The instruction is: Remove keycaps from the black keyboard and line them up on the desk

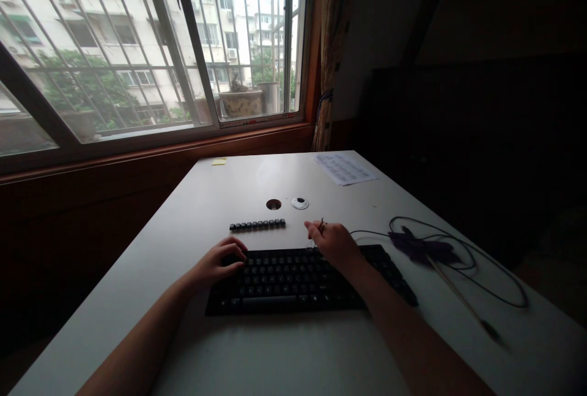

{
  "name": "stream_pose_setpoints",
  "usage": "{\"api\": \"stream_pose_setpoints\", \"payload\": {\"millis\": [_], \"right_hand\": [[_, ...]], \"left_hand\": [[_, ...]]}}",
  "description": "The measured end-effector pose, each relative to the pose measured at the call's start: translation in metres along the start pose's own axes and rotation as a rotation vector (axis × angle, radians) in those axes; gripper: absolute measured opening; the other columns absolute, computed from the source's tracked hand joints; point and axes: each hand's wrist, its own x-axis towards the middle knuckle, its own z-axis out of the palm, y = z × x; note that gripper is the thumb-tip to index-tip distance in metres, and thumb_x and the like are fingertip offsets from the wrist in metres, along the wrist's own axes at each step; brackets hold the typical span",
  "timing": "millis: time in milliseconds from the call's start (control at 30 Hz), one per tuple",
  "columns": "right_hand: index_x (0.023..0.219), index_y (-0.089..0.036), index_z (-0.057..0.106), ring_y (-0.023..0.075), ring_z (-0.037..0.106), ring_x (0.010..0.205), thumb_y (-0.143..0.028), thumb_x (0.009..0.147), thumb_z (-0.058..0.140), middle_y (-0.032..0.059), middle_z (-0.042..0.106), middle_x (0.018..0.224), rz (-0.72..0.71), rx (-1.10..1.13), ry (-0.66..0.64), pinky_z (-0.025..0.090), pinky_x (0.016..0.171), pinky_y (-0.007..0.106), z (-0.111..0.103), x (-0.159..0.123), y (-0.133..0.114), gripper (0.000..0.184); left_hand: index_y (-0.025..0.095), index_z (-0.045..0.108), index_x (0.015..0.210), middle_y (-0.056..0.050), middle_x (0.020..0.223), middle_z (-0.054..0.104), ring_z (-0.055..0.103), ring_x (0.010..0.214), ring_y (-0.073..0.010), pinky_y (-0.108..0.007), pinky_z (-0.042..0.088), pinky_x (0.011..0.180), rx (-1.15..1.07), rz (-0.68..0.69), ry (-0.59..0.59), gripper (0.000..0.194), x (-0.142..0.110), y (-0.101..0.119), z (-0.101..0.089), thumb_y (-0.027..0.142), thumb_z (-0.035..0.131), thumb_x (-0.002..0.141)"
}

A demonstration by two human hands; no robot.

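A black keyboard (pixel 275 280) lies on the white desk, its back edge away from me. My left hand (pixel 220 264) grips its back left corner, thumb near the keys and fingers bent over the edge. Above the back edge, right of the middle, is my right hand (pixel 334 243), closed around a small tool (pixel 322 222) with thin wire ends that looks like a keycap puller. Its lower part is mostly hidden by the hand. Just beyond the keyboard stands a neat row of several loose black keycaps (pixel 257 225).
A dark cloth-like bundle (pixel 419 246), a looped black cable (pixel 499 255) and a thin brush-like stick (pixel 458 295) lie at the right. Farther back are a round desk hole (pixel 274 205), a white grommet cover (pixel 299 203), printed sheets (pixel 346 168) and yellow sticky notes (pixel 219 161).
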Motion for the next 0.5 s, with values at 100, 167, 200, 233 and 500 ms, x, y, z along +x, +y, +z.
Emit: {"api": "stream_pose_setpoints", "payload": {"millis": [100, 167, 200, 233, 500], "right_hand": [[0.069, -0.022, 0.067, 0.0202, 0.067, 0.069, -0.044, 0.097, 0.039, 0.0055, 0.071, 0.066, 0.011, -0.014, -0.023, 0.042, 0.063, 0.026, 0.0031, -0.0006, -0.0002, 0.046], [0.069, -0.022, 0.067, 0.0201, 0.067, 0.069, -0.044, 0.097, 0.041, 0.0053, 0.070, 0.066, 0.011, -0.029, -0.038, 0.042, 0.063, 0.026, 0.0053, -0.0011, -0.0002, 0.044], [0.069, -0.022, 0.067, 0.0199, 0.067, 0.069, -0.043, 0.097, 0.041, 0.0052, 0.070, 0.066, 0.007, -0.037, -0.042, 0.042, 0.063, 0.026, 0.0061, -0.0013, -0.0001, 0.044], [0.069, -0.022, 0.067, 0.0198, 0.067, 0.069, -0.043, 0.097, 0.042, 0.0052, 0.070, 0.066, 0.001, -0.042, -0.045, 0.042, 0.064, 0.026, 0.0067, -0.0014, 0.0001, 0.043], [0.066, -0.021, 0.064, 0.0186, 0.065, 0.063, -0.045, 0.096, 0.041, 0.0042, 0.068, 0.063, -0.035, -0.037, 0.003, 0.037, 0.060, 0.026, 0.0046, -0.0020, 0.0016, 0.045]], "left_hand": [[0.019, 0.066, 0.092, -0.008, 0.110, 0.060, 0.058, 0.104, -0.0223, -0.036, 0.047, 0.094, -0.006, -0.003, 0.003, 0.016, 0.0000, 0.0012, 0.0002, 0.034, 0.060, 0.090], [0.019, 0.066, 0.092, -0.008, 0.110, 0.060, 0.058, 0.104, -0.0224, -0.036, 0.047, 0.094, -0.005, -0.005, 0.006, 0.017, 0.0000, 0.0016, 0.0002, 0.034, 0.060, 0.090], [0.019, 0.066, 0.092, -0.008, 0.110, 0.060, 0.058, 0.104, -0.0224, -0.036, 0.047, 0.094, -0.004, -0.005, 0.005, 0.017, 0.0000, 0.0015, 0.0003, 0.034, 0.060, 0.090], [0.019, 0.066, 0.092, -0.008, 0.110, 0.060, 0.058, 0.104, -0.0224, -0.036, 0.047, 0.094, -0.003, -0.006, 0.004, 0.017, 0.0000, 0.0012, 0.0003, 0.034, 0.060, 0.090], [0.019, 0.066, 0.092, -0.008, 0.109, 0.059, 0.057, 0.104, -0.0223, -0.036, 0.046, 0.095, 0.000, -0.001, 0.000, 0.016, -0.0002, 0.0000, 0.0001, 0.033, 0.060, 0.090]]}}
